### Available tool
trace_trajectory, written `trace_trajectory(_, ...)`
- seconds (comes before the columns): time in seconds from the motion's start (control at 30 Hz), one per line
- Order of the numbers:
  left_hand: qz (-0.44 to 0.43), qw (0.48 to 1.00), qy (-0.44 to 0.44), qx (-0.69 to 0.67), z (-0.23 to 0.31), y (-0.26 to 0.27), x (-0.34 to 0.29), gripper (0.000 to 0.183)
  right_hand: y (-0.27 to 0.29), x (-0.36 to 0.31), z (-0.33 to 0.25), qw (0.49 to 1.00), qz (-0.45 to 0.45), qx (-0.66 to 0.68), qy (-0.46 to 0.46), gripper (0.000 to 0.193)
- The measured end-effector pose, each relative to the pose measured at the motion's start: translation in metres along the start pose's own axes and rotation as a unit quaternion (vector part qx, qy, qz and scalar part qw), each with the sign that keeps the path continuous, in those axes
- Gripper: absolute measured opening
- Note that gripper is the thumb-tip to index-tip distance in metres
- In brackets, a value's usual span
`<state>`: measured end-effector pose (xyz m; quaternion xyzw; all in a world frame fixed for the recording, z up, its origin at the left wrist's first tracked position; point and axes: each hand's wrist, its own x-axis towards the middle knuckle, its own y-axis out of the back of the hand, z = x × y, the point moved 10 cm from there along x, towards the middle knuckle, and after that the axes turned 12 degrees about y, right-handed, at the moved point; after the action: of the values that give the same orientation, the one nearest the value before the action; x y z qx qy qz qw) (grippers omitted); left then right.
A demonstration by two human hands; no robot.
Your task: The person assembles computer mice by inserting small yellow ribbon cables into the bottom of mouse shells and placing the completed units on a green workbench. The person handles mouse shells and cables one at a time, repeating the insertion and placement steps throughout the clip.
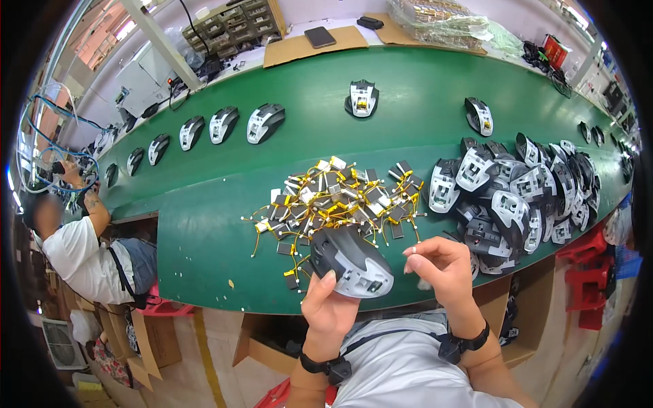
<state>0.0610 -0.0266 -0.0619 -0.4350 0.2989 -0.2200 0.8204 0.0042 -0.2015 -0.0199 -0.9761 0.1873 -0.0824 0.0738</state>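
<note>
My left hand grips a black and grey computer mouse near the table's front edge, thumb on its side. The underside of its silver-grey part shows cut-outs and small openings. To the right of it, my right hand is raised, with thumb and forefinger pinched together. Something tiny and whitish shows at those fingertips, too small to name. Just beyond the held mouse lies a heap of small battery packs with yellow tape, thin wires and white connectors. Right of my right hand rises a pile of mice.
On the green table, a row of mice runs along the far left; one mouse stands far centre. A phone lies on cardboard at the back. A co-worker sits at left. Cardboard boxes stand below the front edge.
</note>
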Motion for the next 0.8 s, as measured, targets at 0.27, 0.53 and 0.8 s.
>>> trace_trajectory(0.27, 0.002, 0.996, -0.065, 0.067, -0.001, -0.026, 0.001, 0.075, -0.010, -0.014, -0.015, 0.999, -0.044, -0.018, 0.009, 0.007)
trace_trajectory(0.53, -0.074, 0.988, -0.108, 0.086, -0.004, -0.045, -0.009, 0.072, -0.013, -0.023, -0.014, 0.996, -0.056, -0.059, 0.028, 0.007)
trace_trajectory(0.8, -0.138, 0.937, -0.059, 0.315, -0.013, -0.070, -0.024, 0.058, 0.002, -0.024, -0.014, 0.996, -0.049, -0.078, 0.017, 0.007)
